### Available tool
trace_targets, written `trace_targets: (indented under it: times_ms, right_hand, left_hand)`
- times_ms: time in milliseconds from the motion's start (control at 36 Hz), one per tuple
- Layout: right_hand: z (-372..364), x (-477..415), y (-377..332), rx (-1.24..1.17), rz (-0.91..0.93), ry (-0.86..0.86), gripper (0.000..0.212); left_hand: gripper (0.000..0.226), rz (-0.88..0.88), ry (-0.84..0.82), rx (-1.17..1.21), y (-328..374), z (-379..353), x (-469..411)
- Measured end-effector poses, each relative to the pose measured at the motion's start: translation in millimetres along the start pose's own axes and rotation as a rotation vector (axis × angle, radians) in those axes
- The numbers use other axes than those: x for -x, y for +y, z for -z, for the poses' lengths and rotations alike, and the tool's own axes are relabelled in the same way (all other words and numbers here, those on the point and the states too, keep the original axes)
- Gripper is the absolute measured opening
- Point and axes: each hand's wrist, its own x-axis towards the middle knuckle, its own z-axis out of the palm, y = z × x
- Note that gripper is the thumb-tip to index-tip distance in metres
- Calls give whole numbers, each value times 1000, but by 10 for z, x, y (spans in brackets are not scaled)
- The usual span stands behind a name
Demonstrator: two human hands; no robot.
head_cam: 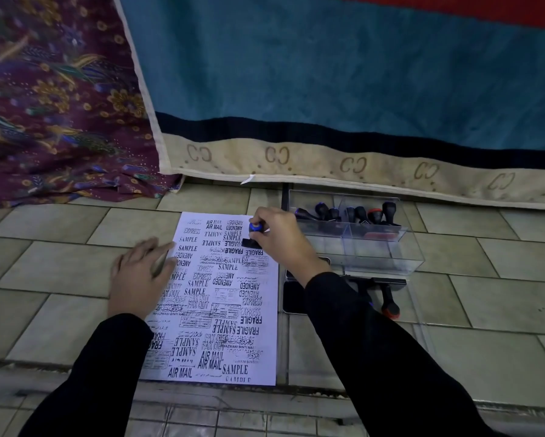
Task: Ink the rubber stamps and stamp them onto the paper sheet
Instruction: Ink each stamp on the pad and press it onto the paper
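- Head view: right hand [277, 238] pinching stamp [254, 230] by its blue knob, fingers curled round it, black base down on sheet [269, 326] near top right corner.
- Left hand [141, 275] flat at sheet's left edge, fingers straight and slightly spread, pinning paper to tiles [59, 247].
- Likely risks: smeared or doubled print if stamp rocks or slides on lifting; overlap with older marks, since almost no blank space remains; sheet creeping on smooth tile if left hand eases off.
- Sheet: thin, matte white paper crowded with black prints.
- Stamp: hard rounded knob over rectangular block.
- Box [375, 250]: clear rigid plastic, at least 2 compartments, more stamps [356, 212] inside.
- Pad [293, 298]: dark, flat, just right of sheet, partly hidden by sleeve.
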Motion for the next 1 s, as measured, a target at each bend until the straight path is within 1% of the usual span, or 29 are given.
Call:
trace_targets:
  times_ms: [167,361,611,750,861,944,1000]
  right_hand:
    - [-5,0,-22,13,16,-30,13]
    - [-24,18,-41,92,40,-61,12]
    - [-63,12,-127,140,15,-51,9]
    - [-81,100,-116,166,24,-49,16]
    - [-71,97,-138,153,16,-31,11]
    - [-39,43,-163,186,26,-64,12]
    - [15,36,-157,181,44,-45,12]
  left_hand:
    - [55,5,-9,-5,-3,2,2]
    - [56,12,-12,-6,15,9,2]
    - [58,3,-24,-13,-22,-23,-5]
    - [54,-2,-9,-19,-34,-33,-16]
    - [55,-3,-9,-19,-35,-34,-18]
    - [57,1,-11,-18,-39,-30,-20]
    - [57,1,-15,-16,-41,-25,-24]
